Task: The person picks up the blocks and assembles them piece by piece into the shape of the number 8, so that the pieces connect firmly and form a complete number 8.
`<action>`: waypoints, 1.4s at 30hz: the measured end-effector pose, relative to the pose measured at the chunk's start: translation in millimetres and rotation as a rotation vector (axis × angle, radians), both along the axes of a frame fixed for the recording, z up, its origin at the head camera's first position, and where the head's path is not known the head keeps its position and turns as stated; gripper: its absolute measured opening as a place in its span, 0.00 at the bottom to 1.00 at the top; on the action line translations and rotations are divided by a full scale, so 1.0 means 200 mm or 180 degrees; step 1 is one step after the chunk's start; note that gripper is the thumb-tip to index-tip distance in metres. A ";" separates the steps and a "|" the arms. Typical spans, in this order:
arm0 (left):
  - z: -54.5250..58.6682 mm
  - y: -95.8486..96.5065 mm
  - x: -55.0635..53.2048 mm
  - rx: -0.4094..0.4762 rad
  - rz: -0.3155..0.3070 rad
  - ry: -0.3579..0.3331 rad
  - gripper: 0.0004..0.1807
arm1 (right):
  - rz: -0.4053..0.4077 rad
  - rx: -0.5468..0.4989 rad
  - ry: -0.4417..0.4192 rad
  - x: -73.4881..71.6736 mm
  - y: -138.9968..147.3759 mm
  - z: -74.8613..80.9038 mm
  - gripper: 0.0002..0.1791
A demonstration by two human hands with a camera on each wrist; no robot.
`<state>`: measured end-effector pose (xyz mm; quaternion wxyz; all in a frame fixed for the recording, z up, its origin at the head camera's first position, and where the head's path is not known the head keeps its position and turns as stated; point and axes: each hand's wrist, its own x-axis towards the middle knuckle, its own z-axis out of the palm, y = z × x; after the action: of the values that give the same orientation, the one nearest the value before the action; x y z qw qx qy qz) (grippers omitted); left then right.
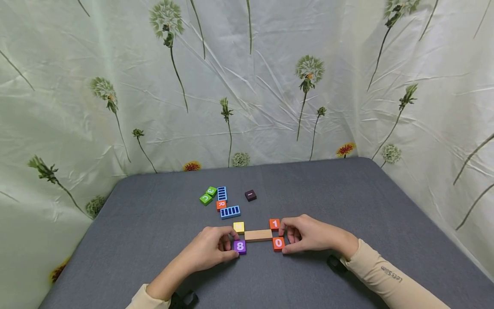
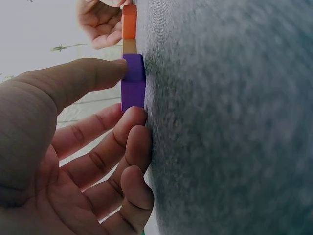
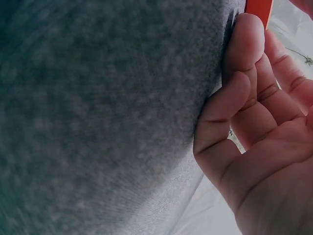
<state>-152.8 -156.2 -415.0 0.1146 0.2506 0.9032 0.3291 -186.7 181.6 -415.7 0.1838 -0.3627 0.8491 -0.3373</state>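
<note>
Item: one wooden plank, lying flat at lower centre of the frame on a grey tabletop.

Items at its ends: yellow block and purple "8" block to the left; orange "1" block and orange "0" block to the right.

Hands, two: left hand, partly closed, thumb and forefinger pinched on the purple "8" block; right hand, likewise curled, thumb and forefinger at the orange "0" block, apparently gripping it.

Group above, left of centre: two green blocks, two blue blocks, orange "R" block. Dark block: apart, to their right.

Condition: four corners appeared placed, the lower pair perhaps unreleased; the upper pieces stood outside this arrangement. Whether they belonged to it could not be told.
</note>
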 end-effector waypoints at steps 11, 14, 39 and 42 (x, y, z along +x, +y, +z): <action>0.09 -0.08 -0.04 0.0058 0.0135 0.0190 0.14 | -0.0022 0.0008 -0.0050 0.00 0.00 -0.01 0.16; 0.13 -0.13 -0.08 -0.0005 0.0277 0.0279 0.14 | -0.0030 0.0013 -0.0076 0.00 0.00 -0.01 0.16; 0.02 -0.36 -0.48 -0.0279 0.1374 0.0325 0.23 | -0.0015 -0.0053 -0.0134 0.00 0.01 -0.01 0.15; 0.02 -0.35 -0.50 -0.0314 0.1396 0.0322 0.24 | -0.0018 -0.0051 -0.0154 -0.01 0.01 -0.01 0.15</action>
<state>-252.8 -226.5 -411.9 0.0070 0.0585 0.9556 0.2886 -188.0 184.4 -417.5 0.2004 -0.3535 0.8427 -0.3532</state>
